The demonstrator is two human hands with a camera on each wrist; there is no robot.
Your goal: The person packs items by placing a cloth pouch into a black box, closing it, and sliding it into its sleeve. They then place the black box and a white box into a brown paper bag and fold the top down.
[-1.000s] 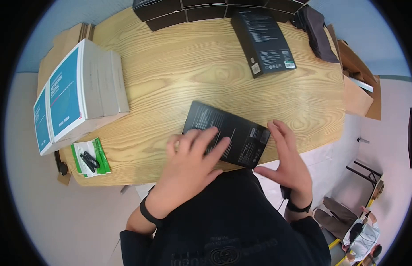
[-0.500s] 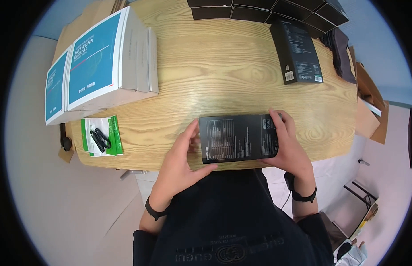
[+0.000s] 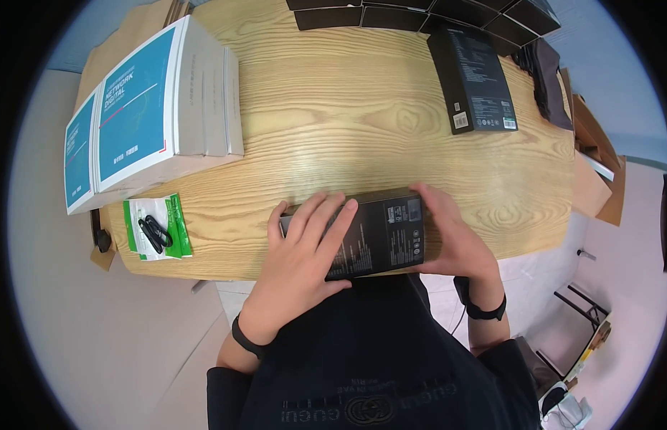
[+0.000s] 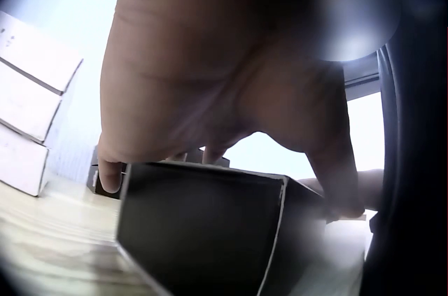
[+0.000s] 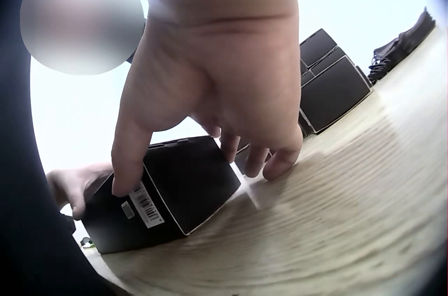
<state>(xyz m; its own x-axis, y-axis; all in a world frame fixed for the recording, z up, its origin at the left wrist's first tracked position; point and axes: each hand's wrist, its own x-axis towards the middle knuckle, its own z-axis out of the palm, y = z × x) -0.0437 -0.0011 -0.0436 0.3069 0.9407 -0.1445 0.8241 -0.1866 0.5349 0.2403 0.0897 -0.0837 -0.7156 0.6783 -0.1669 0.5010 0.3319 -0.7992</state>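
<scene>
A black cardboard box (image 3: 385,240) with fine white print lies at the table's near edge, slightly turned. My left hand (image 3: 294,254) grips its left part from above, fingers spread across the top and thumb at the near side. In the left wrist view, that palm arches over the dark end of the box (image 4: 196,222). At the right end my right hand (image 3: 455,240) holds the box, thumb on the near side and fingers towards the far side. The right wrist view shows the thumb by a white barcode label (image 5: 148,206).
Another black box (image 3: 477,82) lies at the back right, before a row of stacked black boxes (image 3: 398,19). Blue-and-white boxes (image 3: 136,107) stand at the left. Nearer, a black cable (image 3: 155,234) lies on a green-and-white packet (image 3: 177,226). Dark cloth (image 3: 552,86) lies far right.
The box first came round square to the edge with a hand at each end. Since then my left hand has moved over its top, and the box has turned slightly and shifted left.
</scene>
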